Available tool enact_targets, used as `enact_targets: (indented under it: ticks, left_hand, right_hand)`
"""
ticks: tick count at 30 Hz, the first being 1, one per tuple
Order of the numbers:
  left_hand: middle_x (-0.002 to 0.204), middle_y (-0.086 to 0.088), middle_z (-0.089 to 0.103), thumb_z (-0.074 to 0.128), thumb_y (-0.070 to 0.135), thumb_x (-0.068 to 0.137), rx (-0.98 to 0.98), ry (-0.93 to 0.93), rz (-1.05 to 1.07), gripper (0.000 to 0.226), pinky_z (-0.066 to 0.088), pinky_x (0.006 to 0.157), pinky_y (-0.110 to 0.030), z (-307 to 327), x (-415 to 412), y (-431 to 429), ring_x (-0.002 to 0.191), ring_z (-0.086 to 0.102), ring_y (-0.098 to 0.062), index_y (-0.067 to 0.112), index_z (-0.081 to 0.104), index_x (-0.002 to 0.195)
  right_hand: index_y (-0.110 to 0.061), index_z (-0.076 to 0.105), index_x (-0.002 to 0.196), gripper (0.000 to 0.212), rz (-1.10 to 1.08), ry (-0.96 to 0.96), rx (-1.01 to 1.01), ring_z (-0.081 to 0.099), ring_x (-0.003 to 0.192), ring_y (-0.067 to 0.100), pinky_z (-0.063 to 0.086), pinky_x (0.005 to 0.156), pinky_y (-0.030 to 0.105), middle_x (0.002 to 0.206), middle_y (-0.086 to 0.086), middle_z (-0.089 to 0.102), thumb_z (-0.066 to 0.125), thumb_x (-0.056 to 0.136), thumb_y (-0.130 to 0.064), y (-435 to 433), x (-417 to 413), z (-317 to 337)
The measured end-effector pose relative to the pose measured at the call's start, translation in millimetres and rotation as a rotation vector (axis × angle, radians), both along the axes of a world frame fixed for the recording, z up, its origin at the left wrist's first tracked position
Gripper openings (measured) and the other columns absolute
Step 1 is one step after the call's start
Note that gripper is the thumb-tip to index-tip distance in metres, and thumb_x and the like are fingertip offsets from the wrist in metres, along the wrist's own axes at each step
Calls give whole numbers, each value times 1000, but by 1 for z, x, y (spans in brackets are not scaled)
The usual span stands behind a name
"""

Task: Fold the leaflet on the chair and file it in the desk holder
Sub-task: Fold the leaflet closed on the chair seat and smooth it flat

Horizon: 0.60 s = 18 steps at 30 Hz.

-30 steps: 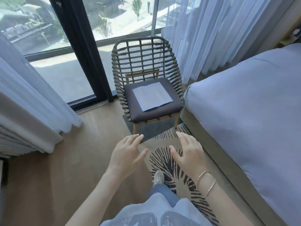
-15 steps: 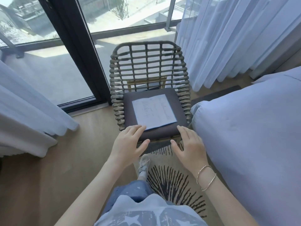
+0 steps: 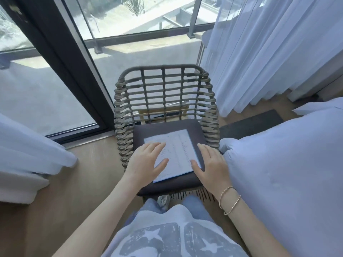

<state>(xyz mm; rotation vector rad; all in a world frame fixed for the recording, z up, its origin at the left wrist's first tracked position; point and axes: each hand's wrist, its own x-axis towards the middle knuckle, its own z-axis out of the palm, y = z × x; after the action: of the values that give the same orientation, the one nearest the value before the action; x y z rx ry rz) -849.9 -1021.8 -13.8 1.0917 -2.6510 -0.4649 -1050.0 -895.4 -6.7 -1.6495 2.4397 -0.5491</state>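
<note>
1. Head view, looking down: I see the leaflet (image 3: 176, 151) lying flat and unfolded on the dark seat cushion (image 3: 167, 127) of the woven chair (image 3: 163, 86).
2. My left hand (image 3: 146, 164) is over the leaflet's near-left part, palm down, fingers spread and straight, gripping nothing; I cannot tell whether the palm presses the paper.
3. My right hand (image 3: 211, 167) is at the leaflet's right edge, fingers extended on the cushion, thumb over the sheet's near-right corner, nothing grasped.
4. Two thin bracelets (image 3: 229, 200) circle my right wrist.
5. White bedding (image 3: 278, 164) sits just right of the chair, and sheer curtains (image 3: 259, 52) hang beyond it.
6. Behind the chair I see a glass door with a dark frame (image 3: 61, 58).
</note>
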Motion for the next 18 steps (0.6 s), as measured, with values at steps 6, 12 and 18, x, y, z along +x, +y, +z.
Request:
enact_targets:
  ticks: [6, 12, 18]
  left_hand:
    - [125, -5, 66, 56, 40, 91, 39, -9, 20, 49, 49, 92, -37, -5, -24, -28, 114, 60, -25, 12, 59, 130]
    - [128, -5, 65, 55, 39, 90, 77, 23, 141, 49, 48, 92, -37, -8, -31, -37, 116, 58, -24, 12, 58, 130]
    - [133, -9, 60, 55, 35, 91, 57, 77, 195, 51, 40, 100, -33, -42, -43, -45, 121, 53, -24, 6, 56, 133]
  right_hand:
    - [-5, 62, 127, 52, 81, -5, -25, 65, 108, 30, 54, 88, 43, 121, 12, 69, 54, 89, -41, -41, -21, -9]
    - [-5, 60, 129, 51, 161, -34, -11, 64, 112, 31, 54, 91, 46, 125, 12, 68, 61, 88, -36, -62, -44, -18]
    - [-4, 56, 134, 54, 198, -17, -1, 58, 121, 34, 48, 99, 48, 131, 16, 63, 59, 90, -35, -85, -68, -54]
